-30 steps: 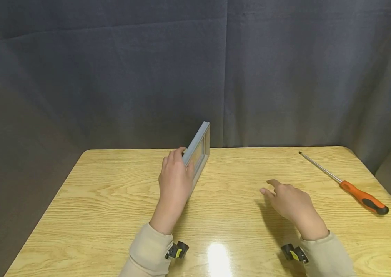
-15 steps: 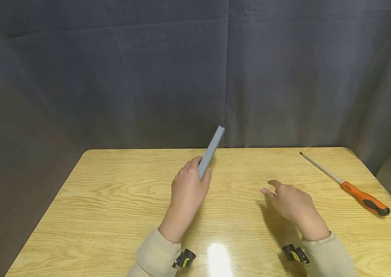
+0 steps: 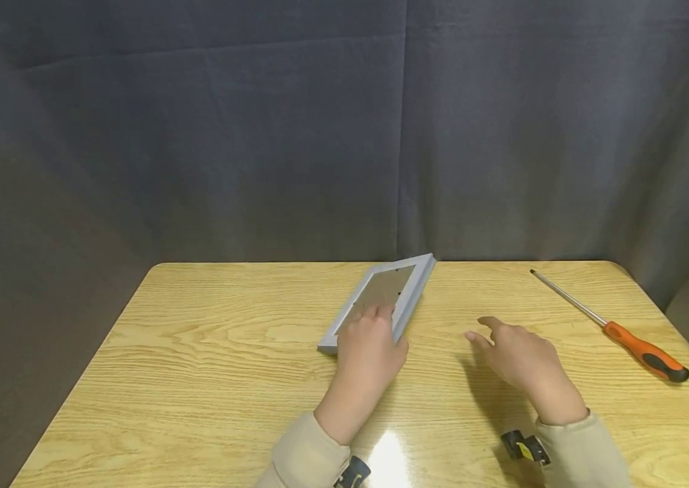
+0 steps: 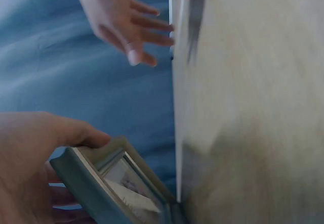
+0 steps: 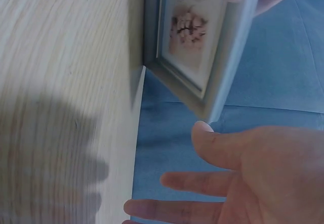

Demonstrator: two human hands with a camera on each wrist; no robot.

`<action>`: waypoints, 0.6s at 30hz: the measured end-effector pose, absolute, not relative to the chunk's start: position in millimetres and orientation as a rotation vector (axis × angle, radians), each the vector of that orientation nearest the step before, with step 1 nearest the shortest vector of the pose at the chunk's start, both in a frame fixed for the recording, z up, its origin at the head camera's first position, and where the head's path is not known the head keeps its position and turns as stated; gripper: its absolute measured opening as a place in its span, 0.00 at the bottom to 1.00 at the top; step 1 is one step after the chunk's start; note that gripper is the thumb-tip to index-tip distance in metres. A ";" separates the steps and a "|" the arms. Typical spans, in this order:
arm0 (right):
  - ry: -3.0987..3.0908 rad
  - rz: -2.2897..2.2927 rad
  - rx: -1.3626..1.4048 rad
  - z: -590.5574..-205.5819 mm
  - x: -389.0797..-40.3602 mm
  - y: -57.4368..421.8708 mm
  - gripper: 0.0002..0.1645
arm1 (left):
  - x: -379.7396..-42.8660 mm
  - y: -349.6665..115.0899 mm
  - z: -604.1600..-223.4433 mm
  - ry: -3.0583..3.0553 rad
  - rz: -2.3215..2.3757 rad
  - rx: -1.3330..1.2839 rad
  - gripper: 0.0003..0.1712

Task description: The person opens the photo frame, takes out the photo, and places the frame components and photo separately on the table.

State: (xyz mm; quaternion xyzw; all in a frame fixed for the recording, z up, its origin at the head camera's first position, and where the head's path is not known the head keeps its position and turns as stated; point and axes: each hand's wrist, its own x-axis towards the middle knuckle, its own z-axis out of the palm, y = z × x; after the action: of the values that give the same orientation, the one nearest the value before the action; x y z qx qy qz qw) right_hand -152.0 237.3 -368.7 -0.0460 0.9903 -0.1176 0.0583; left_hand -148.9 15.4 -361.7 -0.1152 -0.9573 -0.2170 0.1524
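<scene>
My left hand (image 3: 368, 349) grips a grey picture frame (image 3: 383, 288) by its near long edge, thumb on one side and fingers on the other. In the head view the frame leans, its flat back panel with small dark fasteners turned up. From the right wrist, its front (image 5: 190, 37) shows a printed picture with some text under the glazing; the lower edge lies close along the table. My right hand (image 3: 524, 359) hovers over the table to the right of the frame, fingers loosely extended and holding nothing. Its shadow falls on the wood below.
A screwdriver with an orange and black handle (image 3: 643, 349) lies at the right side of the wooden table (image 3: 198, 379), its tip toward the back edge. Behind the table hangs a dark curtain (image 3: 259, 135). Small cameras are strapped to both wrists.
My left hand has moved right and nearer, tipping the picture frame from upright onto a slant so its back now faces up. The right hand has stayed almost still.
</scene>
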 end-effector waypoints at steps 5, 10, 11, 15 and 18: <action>3.013 -0.356 -0.146 -367.7 -152.5 238.8 0.40 | -143.1 24.3 -372.8 -2.773 -0.517 -0.369 0.24; 3.011 -0.354 -0.148 -366.4 -152.4 238.6 0.39 | -138.3 30.1 -383.4 -2.760 -0.370 -0.410 0.16; 3.012 -0.352 -0.147 -366.2 -152.4 238.5 0.39 | -137.6 31.1 -385.2 -2.766 -0.339 -0.411 0.15; 3.008 -0.351 -0.147 -366.3 -152.1 238.5 0.39 | -135.0 33.7 -390.4 -2.791 -0.255 -0.406 0.16; 3.007 -0.350 -0.148 -366.8 -151.9 238.8 0.40 | -133.5 34.0 -393.2 -2.801 -0.238 -0.408 0.17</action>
State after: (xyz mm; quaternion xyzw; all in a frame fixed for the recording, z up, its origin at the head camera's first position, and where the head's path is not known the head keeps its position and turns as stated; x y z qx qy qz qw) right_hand -151.9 238.8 -366.8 -0.0488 0.9906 -0.1154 0.0552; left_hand -133.5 34.0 -393.2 -0.1419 -0.9750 -0.0827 0.1498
